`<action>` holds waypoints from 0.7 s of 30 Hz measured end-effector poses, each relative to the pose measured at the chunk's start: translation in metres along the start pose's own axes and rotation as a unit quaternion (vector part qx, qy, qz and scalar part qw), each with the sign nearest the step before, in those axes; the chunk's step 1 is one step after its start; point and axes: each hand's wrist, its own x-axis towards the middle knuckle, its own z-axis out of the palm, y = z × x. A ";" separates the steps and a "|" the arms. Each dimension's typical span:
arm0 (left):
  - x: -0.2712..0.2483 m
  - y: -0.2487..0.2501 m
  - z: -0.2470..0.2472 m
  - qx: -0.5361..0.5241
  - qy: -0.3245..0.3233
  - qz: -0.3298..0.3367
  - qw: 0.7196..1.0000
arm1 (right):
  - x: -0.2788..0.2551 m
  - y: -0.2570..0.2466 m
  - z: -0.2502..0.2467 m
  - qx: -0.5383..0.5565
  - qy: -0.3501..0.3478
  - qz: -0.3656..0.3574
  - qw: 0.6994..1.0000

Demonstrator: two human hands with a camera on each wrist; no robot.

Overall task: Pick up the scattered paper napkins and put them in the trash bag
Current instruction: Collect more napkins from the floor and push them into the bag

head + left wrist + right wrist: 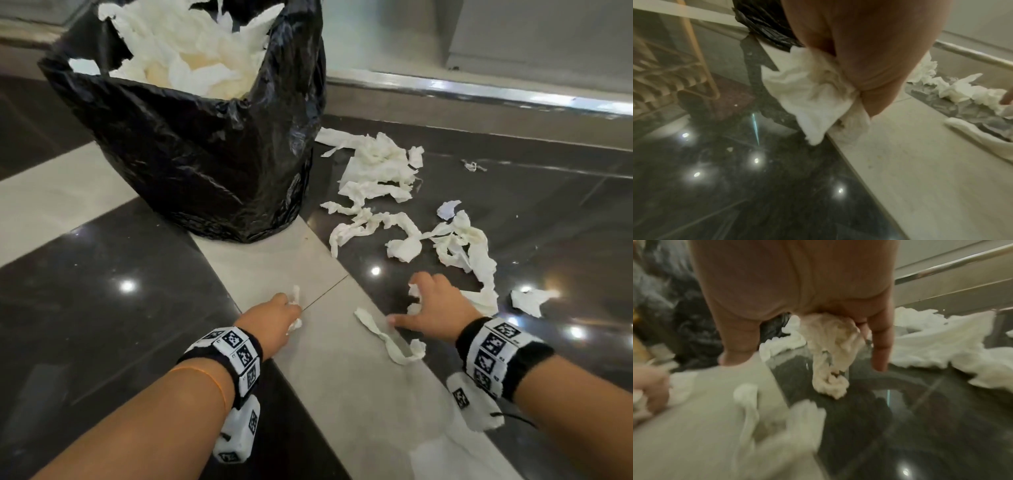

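Observation:
A black trash bag stands open on the floor at the upper left, filled with white napkins. My left hand is low over the pale tile strip and grips a crumpled napkin wad. My right hand hovers just above the dark floor and holds a twisted napkin piece in its curled fingers, thumb stretched left. A long napkin strip lies between both hands. Several torn napkins lie scattered right of the bag.
A metal threshold rail runs along the back right below a wall. The floor is glossy dark stone with a pale tile band. A small napkin scrap lies at the right.

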 end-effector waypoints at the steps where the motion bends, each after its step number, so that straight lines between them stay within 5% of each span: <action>1: 0.000 0.003 0.001 0.021 -0.009 0.007 1.000 | -0.004 0.003 0.009 -0.013 -0.015 0.018 1.000; 5: -0.008 0.011 -0.018 0.020 0.037 0.033 0.999 | -0.018 -0.003 0.046 -0.125 -0.048 -0.038 0.990; 9: -0.027 0.017 -0.092 -0.059 0.196 0.025 0.979 | -0.014 -0.018 0.050 -0.188 -0.051 -0.197 0.961; 12: -0.056 0.019 -0.174 -0.106 0.348 0.051 0.930 | -0.006 -0.032 0.036 -0.060 -0.032 -0.182 0.981; 17: -0.100 -0.008 -0.305 -0.085 0.582 0.080 0.805 | -0.012 -0.045 -0.007 0.097 0.014 -0.124 0.987; 19: -0.098 -0.032 -0.342 -0.097 0.577 0.049 0.809 | -0.015 -0.040 -0.018 0.127 0.028 -0.136 0.982; 21: -0.086 -0.054 -0.366 -0.066 0.520 -0.003 0.851 | -0.022 -0.035 -0.032 0.148 0.054 -0.147 0.976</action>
